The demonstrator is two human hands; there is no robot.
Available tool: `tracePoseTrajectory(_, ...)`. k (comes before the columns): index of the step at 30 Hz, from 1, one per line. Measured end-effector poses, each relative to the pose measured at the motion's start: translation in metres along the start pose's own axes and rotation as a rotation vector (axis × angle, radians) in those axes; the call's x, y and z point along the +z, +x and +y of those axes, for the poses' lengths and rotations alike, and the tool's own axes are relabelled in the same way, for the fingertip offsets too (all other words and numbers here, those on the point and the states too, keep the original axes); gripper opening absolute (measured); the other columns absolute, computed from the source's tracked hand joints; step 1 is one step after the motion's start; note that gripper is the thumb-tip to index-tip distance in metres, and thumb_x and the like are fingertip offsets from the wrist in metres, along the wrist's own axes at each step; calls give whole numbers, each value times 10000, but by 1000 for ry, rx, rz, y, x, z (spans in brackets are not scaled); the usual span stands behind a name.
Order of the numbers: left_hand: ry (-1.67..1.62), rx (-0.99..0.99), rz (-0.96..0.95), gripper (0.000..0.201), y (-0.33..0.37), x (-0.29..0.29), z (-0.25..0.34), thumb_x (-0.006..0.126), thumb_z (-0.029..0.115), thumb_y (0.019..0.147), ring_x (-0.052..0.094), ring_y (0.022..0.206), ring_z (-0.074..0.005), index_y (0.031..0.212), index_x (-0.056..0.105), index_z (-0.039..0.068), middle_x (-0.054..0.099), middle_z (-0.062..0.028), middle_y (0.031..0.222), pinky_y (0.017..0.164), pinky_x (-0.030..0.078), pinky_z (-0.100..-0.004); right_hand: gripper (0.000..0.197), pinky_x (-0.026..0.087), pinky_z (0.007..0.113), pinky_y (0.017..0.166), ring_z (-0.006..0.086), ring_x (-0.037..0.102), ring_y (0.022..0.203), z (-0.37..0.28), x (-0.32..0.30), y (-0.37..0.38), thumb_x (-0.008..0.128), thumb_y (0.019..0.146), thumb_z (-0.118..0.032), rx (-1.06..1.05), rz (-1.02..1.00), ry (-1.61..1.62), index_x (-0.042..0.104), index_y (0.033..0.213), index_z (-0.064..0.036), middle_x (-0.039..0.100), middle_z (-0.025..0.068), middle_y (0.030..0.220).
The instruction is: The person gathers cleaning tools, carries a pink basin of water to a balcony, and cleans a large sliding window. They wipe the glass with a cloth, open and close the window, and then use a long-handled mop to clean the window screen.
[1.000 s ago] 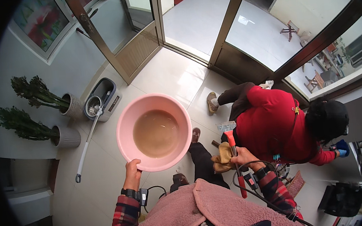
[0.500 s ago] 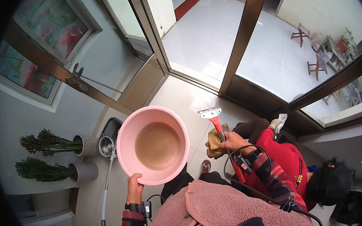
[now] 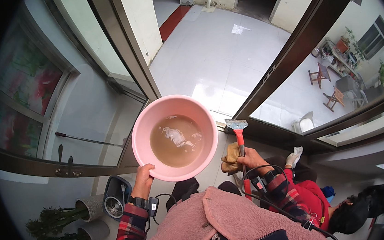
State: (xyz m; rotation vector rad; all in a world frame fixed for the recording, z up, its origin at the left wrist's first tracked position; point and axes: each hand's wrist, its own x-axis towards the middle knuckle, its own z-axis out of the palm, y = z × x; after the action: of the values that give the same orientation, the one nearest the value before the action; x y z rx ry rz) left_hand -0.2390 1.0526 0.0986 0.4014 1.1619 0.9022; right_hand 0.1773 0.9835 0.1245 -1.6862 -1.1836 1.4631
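My left hand point(image 3: 143, 181) grips the near left rim of a pink plastic basin point(image 3: 141, 141), its thumb over the edge. Cloudy brownish water point(image 3: 164, 148) lies in the basin, with bright reflections on its surface. In my right hand point(image 3: 253, 158) is a long-handled scraper point(image 3: 239, 137) with red parts and a flat metal head pointing away from me. A crumpled brown cloth point(image 3: 229, 158) is bunched in the same hand, beside the shaft. The scraper head is just right of the basin, apart from it.
A doorway opens ahead onto a tiled courtyard point(image 3: 205, 68), between a left glass door point(image 3: 122, 43) and right frame point(image 3: 283, 55). A co-worker in red point(image 3: 308, 194) crouches at right, wearing a white glove point(image 3: 294, 156). Potted plants point(image 3: 92, 233) and a mop bucket point(image 3: 108, 193) stand at left.
The view has shifted closer to the doorway. The basin sits further right and higher in view, and its water now shows bright ripples. Both hands keep their holds.
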Motion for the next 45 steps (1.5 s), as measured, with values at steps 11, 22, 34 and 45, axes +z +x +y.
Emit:
tracePoseTrajectory(11,66,-3,-188,410,194,121,135,500,36,750,568,980,-238,1145,482,-73,570,-127,1061,881,458,-339,399,498,319,732,231,630,781,-73,-31,136,620,665,-180,198,240,-268,577,986,51,642,164,850)
tracePoseTrajectory(22,211,119,-152,361,336,192,211,508,35,770,551,1008,-222,1127,494,-19,549,-109,1086,881,462,-343,482,486,391,786,361,619,896,-89,-87,282,617,670,-278,195,414,-247,575,1041,27,636,238,922)
tracePoseTrajectory(34,570,339,-548,267,476,255,229,458,-5,807,493,863,-126,1069,464,48,485,-72,997,713,416,-220,424,489,424,767,371,622,855,-62,-119,297,619,674,-278,402,969,-137,576,996,-5,645,213,874)
tracePoseTrajectory(45,438,-95,-384,467,738,379,242,495,-35,694,555,954,-268,1159,459,-7,531,-113,1031,858,476,-379,362,492,356,758,282,642,839,-3,-191,347,625,664,-160,571,1748,152,593,970,29,655,179,882)
